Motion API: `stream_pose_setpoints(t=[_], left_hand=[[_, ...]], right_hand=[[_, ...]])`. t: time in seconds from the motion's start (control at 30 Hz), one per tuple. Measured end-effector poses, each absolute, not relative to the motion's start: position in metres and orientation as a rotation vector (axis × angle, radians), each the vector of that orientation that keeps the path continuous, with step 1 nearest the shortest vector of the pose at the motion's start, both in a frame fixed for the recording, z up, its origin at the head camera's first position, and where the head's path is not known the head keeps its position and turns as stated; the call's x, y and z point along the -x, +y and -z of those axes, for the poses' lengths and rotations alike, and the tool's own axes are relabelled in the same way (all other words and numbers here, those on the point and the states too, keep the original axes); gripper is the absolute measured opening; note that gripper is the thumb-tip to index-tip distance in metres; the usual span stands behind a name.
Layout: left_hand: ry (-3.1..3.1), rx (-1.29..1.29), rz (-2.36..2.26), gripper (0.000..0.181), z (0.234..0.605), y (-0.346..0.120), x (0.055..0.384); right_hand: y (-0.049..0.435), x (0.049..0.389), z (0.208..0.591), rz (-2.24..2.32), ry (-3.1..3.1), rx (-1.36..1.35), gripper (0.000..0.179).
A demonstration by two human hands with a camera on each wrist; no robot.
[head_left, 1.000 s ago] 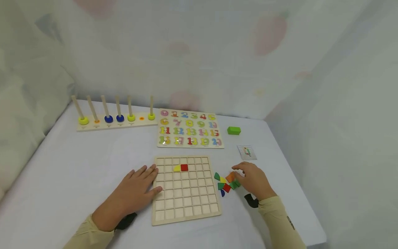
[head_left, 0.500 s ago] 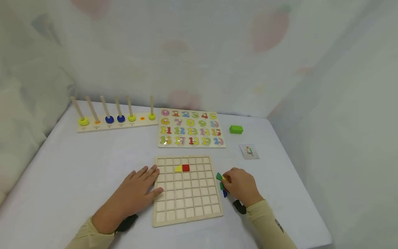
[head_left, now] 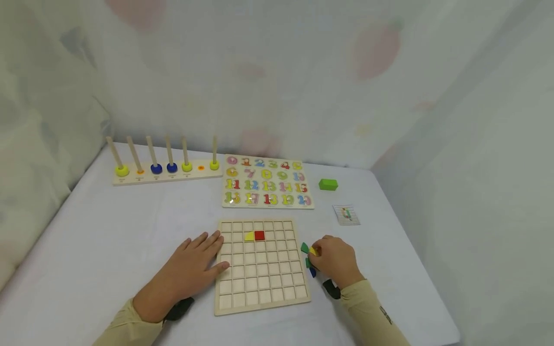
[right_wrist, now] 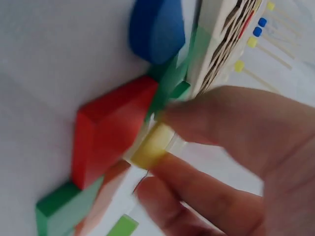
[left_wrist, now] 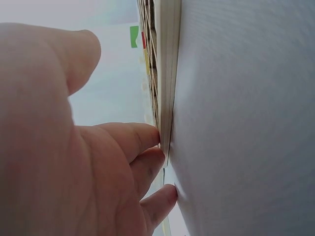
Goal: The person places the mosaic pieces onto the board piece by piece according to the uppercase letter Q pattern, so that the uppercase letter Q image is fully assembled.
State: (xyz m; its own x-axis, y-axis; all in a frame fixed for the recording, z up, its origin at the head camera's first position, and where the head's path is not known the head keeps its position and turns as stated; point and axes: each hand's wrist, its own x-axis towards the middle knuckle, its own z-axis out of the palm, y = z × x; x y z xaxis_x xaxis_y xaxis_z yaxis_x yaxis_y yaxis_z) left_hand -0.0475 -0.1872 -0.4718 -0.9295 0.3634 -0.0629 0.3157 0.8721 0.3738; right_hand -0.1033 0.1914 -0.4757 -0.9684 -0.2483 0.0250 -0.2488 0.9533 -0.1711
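A wooden grid board [head_left: 252,287] lies in front of me, with a yellow piece [head_left: 249,236] and a red square [head_left: 259,235] side by side in its upper cells. My left hand [head_left: 188,266] rests flat at the board's left edge, fingers spread. To the right of the board, my right hand [head_left: 337,259] pinches a yellow block [right_wrist: 152,147] between thumb and fingertips. Around it lie a red block [right_wrist: 113,130], a blue rounded block [right_wrist: 158,32], an orange block [right_wrist: 104,196] and green blocks [head_left: 305,248]. In the head view the right hand hides several of these.
Behind the board lies a number puzzle [head_left: 268,185], with a pegged counting stand [head_left: 166,175] to its left. A green block [head_left: 328,184] and a picture card [head_left: 346,215] sit at the back right. The white table [head_left: 398,288] ends at its right edge.
My right hand has moved left and slightly down from the orange and green blocks to the yellow block, its fingers closing on it. The left hand stays on the board's edge.
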Motion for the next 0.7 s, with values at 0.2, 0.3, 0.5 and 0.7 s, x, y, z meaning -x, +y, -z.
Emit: stream_pose_setpoints(t=[0.2, 0.3, 0.5, 0.7], left_hand=[[2.903, -0.484, -0.552, 0.077, 0.479, -0.195, 0.047], [2.905, -0.478, -0.550, 0.078, 0.480, -0.198, 0.047], [2.915, -0.490, -0.551, 0.079, 0.480, -0.195, 0.049], [2.913, -0.516, -0.546, 0.080, 0.475, -0.190, 0.049]], right_hand=[[0.175, 0.109, 0.475, -0.398, -3.012, -0.454, 0.018], [0.161, 0.112, 0.470, -0.437, -2.989, -0.524, 0.018], [0.132, 0.123, 0.463, -0.467, -2.996, -0.662, 0.017], [0.108, 0.138, 0.462, -0.418, -2.990, -0.839, 0.009]])
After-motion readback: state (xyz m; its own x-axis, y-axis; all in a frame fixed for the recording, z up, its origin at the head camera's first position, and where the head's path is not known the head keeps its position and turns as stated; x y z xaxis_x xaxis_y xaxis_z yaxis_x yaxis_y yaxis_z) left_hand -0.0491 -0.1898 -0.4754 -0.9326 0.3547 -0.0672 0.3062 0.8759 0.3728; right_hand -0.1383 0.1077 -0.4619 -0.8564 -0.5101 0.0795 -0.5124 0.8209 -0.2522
